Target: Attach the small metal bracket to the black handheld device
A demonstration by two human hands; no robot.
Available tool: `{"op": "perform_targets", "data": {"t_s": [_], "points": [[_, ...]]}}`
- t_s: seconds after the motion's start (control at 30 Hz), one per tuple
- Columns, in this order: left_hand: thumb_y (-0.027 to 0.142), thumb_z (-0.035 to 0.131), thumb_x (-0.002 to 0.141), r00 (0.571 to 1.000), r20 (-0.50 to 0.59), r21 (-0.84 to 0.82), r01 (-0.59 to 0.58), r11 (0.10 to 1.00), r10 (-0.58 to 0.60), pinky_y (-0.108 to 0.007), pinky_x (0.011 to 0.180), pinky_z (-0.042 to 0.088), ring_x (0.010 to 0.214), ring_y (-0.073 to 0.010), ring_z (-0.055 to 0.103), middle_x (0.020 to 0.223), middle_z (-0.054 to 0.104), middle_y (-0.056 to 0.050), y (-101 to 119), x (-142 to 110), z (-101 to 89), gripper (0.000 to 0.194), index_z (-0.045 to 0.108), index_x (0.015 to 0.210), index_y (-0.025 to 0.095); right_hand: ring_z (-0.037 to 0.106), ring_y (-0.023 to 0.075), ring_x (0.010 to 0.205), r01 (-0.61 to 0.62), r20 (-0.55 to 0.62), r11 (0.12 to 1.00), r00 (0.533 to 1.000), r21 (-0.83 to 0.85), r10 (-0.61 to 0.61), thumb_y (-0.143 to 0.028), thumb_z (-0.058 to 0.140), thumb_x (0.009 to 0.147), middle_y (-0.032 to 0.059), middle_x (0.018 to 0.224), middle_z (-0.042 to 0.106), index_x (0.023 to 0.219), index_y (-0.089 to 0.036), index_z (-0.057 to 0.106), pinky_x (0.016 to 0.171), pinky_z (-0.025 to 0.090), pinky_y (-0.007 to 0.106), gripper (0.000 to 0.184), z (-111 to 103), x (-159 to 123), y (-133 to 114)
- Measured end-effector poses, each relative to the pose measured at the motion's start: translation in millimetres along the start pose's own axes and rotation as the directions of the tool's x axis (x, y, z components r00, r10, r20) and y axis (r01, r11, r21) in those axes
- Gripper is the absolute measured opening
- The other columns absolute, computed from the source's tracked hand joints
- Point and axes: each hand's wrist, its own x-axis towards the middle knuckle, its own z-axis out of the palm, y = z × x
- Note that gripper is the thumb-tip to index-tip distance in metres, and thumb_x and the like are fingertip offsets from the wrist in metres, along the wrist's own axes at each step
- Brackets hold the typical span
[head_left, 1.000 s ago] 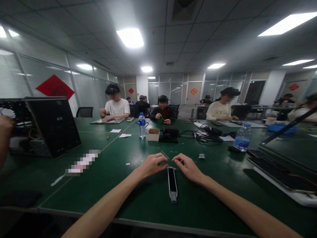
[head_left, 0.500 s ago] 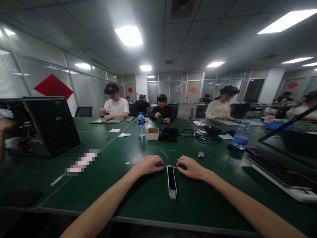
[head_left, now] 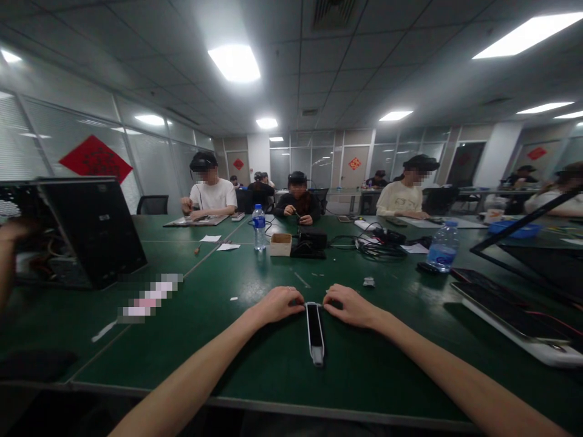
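A long narrow black device with a pale rim (head_left: 314,331) lies on the green table (head_left: 255,358), pointing away from me. My left hand (head_left: 279,304) rests at its far end on the left side, fingers curled down and pinched against that end. On the right side my right hand (head_left: 348,305) mirrors it, fingers curled and pinching the same end. A ring shows on my left hand.
Beyond my hands lie a small grey part (head_left: 368,281), a water bottle (head_left: 259,227), a cardboard box (head_left: 280,244), a black unit with cables (head_left: 311,243) and another bottle (head_left: 441,247). An open computer case (head_left: 77,227) stands left, opened laptops (head_left: 514,315) right. Several people sit opposite.
Both hands came down and toward me from just above the device's far end and now pinch that end on either side. The device has barely shifted.
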Motion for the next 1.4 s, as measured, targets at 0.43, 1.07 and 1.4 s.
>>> {"op": "perform_targets", "data": {"t_s": [0.43,1.07,1.4], "points": [[0.032,0.053,0.086,0.999,0.002,-0.02,0.04,0.999,-0.04,-0.023,0.066,0.042,0.078,-0.0136,0.056,0.091,0.06,-0.002,3.7,-1.6,-3.8,0.017,0.061,0.096,0.02,0.055,0.0205,0.09,-0.297,-0.045,0.882,0.952,-0.366,0.302,-0.021,0.047,0.086,0.009,0.094,0.063,0.095,-0.016,0.066,0.08,0.042,0.029,0.021,-46.2,-21.6,72.7],[0.032,0.053,0.087,0.999,0.013,-0.001,0.036,0.999,-0.036,-0.023,0.068,0.042,0.079,-0.0132,0.057,0.092,0.061,-0.001,7.5,-4.0,-10.0,0.017,0.061,0.095,0.02,0.061,0.0213,0.079,-0.351,0.039,0.834,0.914,-0.426,0.404,-0.016,0.053,0.081,0.0108,0.084,0.066,0.077,-0.015,0.068,0.067,0.045,0.028,0.015,-28.3,-10.8,69.1],[0.035,0.054,0.086,0.999,0.026,0.01,0.032,0.999,-0.032,-0.023,0.066,0.04,0.08,-0.0138,0.057,0.093,0.06,-0.002,9.6,-5.1,-14.0,0.02,0.061,0.098,0.021,0.061,0.0189,0.073,-0.427,0.006,0.821,0.886,-0.379,0.463,-0.018,0.053,0.08,0.0087,0.083,0.065,0.075,-0.015,0.065,0.058,0.044,0.025,0.013,-23.7,-10.8,73.6]]}}
